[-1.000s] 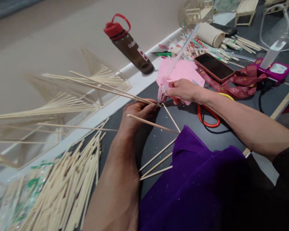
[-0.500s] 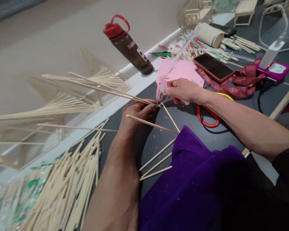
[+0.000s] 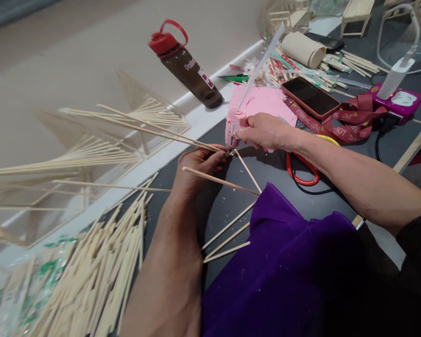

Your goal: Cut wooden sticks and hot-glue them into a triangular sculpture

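Observation:
My left hand (image 3: 203, 161) pinches the near ends of thin wooden sticks (image 3: 168, 133), which stretch away to the upper left. In my right hand (image 3: 261, 131) is a pink glue gun (image 3: 235, 126), a long translucent glue stick (image 3: 263, 63) rising from its back. Its nozzle points down and meets, or nearly meets, the stick ends at my left fingertips. Another stick (image 3: 247, 171) slants from that spot toward the purple cloth (image 3: 280, 252). A further stick (image 3: 221, 180) passes just in front of my left wrist, and several more lie under the cloth's edge.
Loose sticks (image 3: 101, 262) are heaped at lower left. Fan-shaped stick structures (image 3: 101, 152) lean by the wall. A bottle (image 3: 189, 70) stands behind my hands. Orange-handled scissors (image 3: 301, 171), a phone (image 3: 310, 97), a strap (image 3: 358, 124) and a purple power block (image 3: 405, 100) lie to the right.
The glue gun and my right hand have shifted very slightly left. My left hand keeps its pinch on the sticks in the same place.

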`<state>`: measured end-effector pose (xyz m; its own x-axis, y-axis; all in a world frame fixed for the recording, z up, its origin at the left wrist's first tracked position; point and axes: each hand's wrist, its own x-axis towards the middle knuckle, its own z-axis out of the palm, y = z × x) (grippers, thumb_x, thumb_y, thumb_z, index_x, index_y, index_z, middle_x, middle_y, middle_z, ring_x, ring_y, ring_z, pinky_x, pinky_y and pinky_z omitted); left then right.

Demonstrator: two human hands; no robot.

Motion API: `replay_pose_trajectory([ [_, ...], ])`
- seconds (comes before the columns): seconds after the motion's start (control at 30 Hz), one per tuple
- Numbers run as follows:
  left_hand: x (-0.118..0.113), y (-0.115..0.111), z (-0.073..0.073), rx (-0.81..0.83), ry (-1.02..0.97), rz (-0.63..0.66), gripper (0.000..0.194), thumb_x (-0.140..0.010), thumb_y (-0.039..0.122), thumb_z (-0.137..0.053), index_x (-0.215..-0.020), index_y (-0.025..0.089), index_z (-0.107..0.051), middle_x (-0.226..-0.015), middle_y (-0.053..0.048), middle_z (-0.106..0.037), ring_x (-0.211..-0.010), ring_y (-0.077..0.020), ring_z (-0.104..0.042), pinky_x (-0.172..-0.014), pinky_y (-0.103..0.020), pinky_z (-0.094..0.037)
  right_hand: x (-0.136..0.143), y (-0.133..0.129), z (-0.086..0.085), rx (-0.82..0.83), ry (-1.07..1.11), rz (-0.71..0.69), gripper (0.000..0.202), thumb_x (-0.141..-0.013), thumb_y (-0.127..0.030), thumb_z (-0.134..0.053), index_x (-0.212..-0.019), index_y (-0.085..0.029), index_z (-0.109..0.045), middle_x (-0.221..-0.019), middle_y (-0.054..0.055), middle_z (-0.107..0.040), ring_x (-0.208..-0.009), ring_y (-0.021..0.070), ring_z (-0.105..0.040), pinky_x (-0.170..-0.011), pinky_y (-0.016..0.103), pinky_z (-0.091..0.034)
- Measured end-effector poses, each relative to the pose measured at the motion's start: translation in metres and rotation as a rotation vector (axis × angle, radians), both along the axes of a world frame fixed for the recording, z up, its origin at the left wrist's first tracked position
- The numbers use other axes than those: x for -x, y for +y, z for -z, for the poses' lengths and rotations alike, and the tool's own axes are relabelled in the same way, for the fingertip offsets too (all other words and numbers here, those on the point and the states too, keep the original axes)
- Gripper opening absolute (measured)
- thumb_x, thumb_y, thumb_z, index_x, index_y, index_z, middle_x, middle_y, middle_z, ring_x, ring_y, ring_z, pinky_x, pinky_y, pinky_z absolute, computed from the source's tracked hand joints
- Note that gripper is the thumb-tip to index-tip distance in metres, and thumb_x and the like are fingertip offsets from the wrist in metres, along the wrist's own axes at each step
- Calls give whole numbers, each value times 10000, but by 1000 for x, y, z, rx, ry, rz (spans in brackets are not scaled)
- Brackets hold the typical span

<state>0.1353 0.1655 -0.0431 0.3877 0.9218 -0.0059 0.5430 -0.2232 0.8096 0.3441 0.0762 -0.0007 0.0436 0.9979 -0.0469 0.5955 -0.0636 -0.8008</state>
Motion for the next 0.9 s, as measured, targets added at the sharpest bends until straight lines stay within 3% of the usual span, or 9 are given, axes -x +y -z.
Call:
replay_pose_trajectory([
  [0.23, 1, 2, 3, 36, -25, -25, 377, -658, 413, -753, -932, 155, -769, -806, -47, -726, -727, -164, -646, -647, -265, -497, -5, 8, 11, 59, 204, -15, 193, -901, -250, -600, -933, -104, -722, -611, 20, -661, -451, 98, -511, -465, 204, -415],
  [0.67, -2, -3, -3, 10, -16, 0, 310, -661, 408, -732, -874, 183, -749, -794, -52, -714, -715, -171, -625, -620, -273, -487, -4, 2, -1, 21, 17, -23, 252, -894, -319, -601, -740, -136, -680, -585, 9, -594, -467, 99, -512, -512, 233, -417],
  [0.9, -2, -2, -1, 21, -4, -10, 362, -652, 414, -735, -905, 157, -754, -787, -46, -701, -721, -160, -631, -624, -261, -481, -6, 4, 4, 67, 178, -3, 181, -895, -233, -578, -812, -115, -688, -570, 6, -621, -454, 96, -506, -452, 209, -405],
])
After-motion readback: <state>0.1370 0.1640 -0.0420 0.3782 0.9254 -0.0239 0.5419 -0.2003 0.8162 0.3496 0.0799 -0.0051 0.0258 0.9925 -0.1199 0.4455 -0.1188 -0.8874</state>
